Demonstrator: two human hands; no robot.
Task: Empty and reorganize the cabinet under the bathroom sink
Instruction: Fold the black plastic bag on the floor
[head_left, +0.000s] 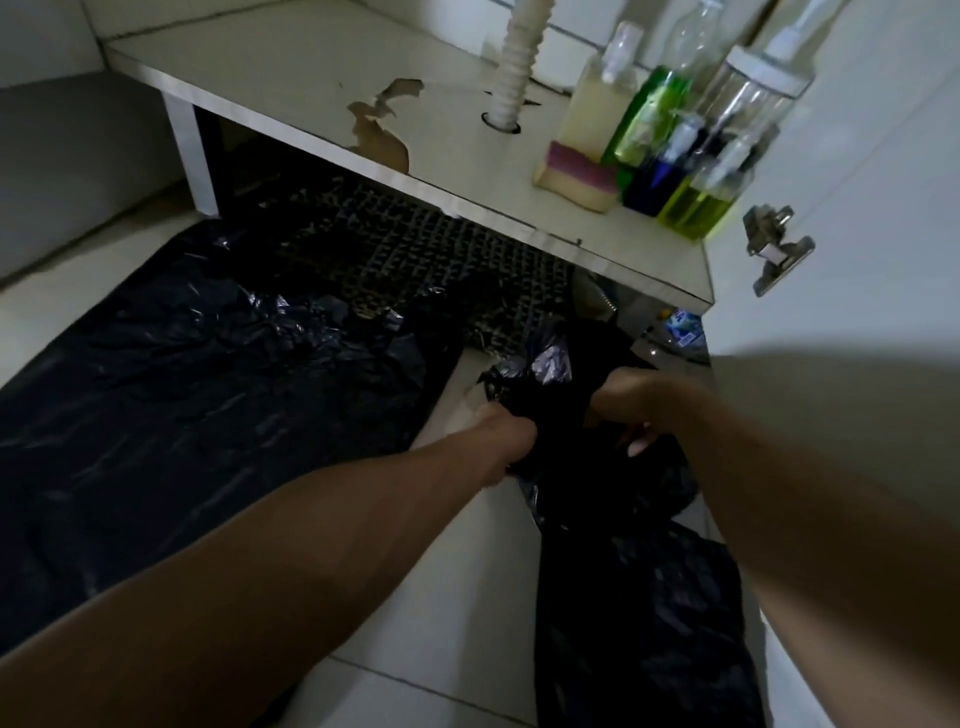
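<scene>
A black plastic bag (613, 571) lies on the tiled floor in front of the cabinet, low at the right of the head view. My left hand (511, 436) is closed on the bag's bunched top at its left side. My right hand (634, 410) grips the same bunched top from the right, fingers curled into the plastic. The cabinet shelf (322, 88) is a white board with peeled veneer. At its right end stand several bottles (670, 135) and a striped sponge (576, 176). What the bag holds is hidden.
A second black plastic sheet (197, 384) is spread over the floor at left. A dark grid mat (415, 260) lies under the shelf. A white drain hose (519, 67) passes through the shelf. The open cabinet door (857, 208) with a metal hinge (774, 249) stands at right.
</scene>
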